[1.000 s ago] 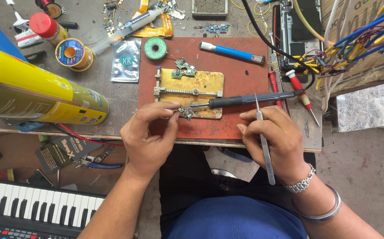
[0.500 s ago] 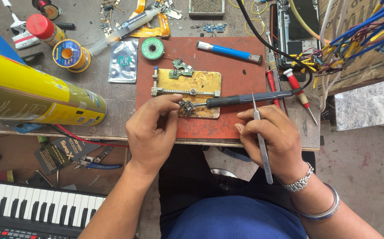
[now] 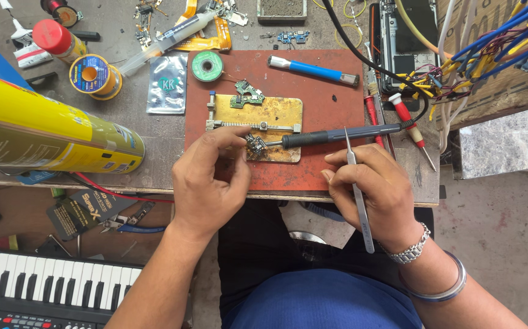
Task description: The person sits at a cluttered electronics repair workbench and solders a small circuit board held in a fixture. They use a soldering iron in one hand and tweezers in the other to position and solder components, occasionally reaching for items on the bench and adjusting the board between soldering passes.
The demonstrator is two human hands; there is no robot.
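Cluttered counter (image 3: 166,131), red mat (image 3: 331,97). Left hand (image 3: 206,183) fingers pinch small circuit board (image 3: 255,145) on brass holder plate (image 3: 276,116); right hand (image 3: 373,189) grips tweezers (image 3: 356,189), soldering iron (image 3: 337,135) tip at board.

grey workbench (image 3: 154,131) | concrete floor (image 3: 495,237) | marble slab (image 3: 507,143) | daylight, even

A small circuit board (image 3: 255,144) is lying on the metal board holder (image 3: 276,116), just beyond the left hand (image 3: 206,183)'s fingertips. The soldering iron (image 3: 337,135) is lying just beyond the right hand (image 3: 376,189), its tip pointing toward the left hand. Tweezers (image 3: 356,189) are resting across the right hand. A spray can (image 3: 45,134) is lying left of the left hand, a keyboard (image 3: 38,292) nearer the person.
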